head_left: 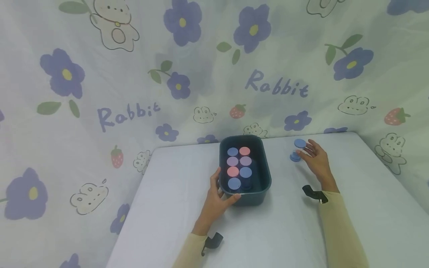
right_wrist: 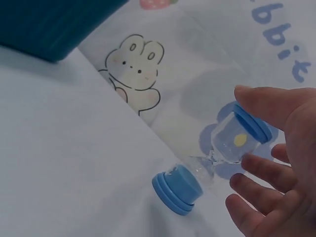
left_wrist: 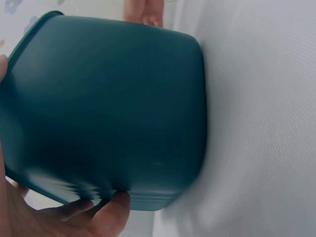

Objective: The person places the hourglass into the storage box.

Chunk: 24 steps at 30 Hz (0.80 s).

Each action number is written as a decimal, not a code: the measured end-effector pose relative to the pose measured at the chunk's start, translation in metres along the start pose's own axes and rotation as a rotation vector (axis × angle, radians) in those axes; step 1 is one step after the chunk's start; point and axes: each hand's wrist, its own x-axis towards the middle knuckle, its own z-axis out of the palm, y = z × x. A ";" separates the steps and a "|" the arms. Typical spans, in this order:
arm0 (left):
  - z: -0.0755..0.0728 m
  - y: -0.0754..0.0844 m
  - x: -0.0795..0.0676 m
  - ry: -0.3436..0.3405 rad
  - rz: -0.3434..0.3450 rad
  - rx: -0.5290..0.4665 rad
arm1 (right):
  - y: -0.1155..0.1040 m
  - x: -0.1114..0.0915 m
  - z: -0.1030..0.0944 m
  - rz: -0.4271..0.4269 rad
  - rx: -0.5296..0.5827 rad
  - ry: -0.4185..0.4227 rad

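My left hand [head_left: 214,203] grips a dark teal bin [head_left: 253,199] at its near left corner, thumb along the front rim and fingers against the left wall. In the left wrist view, the bin's plain end wall [left_wrist: 108,98] fills much of the picture. To the right of the bin, an hourglass [right_wrist: 227,143] with blue caps stands upright on the table, blue sand in its lower bulb and the upper bulb clear. My right hand [head_left: 316,160] holds it near the top: the thumb lies at the upper cap [head_left: 300,143], with the fingers curved around the other side.
Inside the bin stand several capped pieces in two rows, with blue, pink and purple tops [head_left: 245,161]. A white cloth covers the table [head_left: 174,223]. Behind it hangs a curtain [head_left: 207,67] printed with flowers and rabbits, close to the table's far edge.
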 end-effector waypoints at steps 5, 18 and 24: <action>0.001 0.000 -0.001 0.000 -0.005 0.008 | 0.003 -0.001 0.004 -0.009 -0.004 0.002; 0.000 0.001 -0.001 -0.002 -0.010 0.010 | 0.003 -0.004 0.011 -0.090 -0.050 0.056; 0.000 0.001 -0.001 -0.001 -0.008 0.015 | -0.005 -0.008 0.012 -0.076 -0.042 0.028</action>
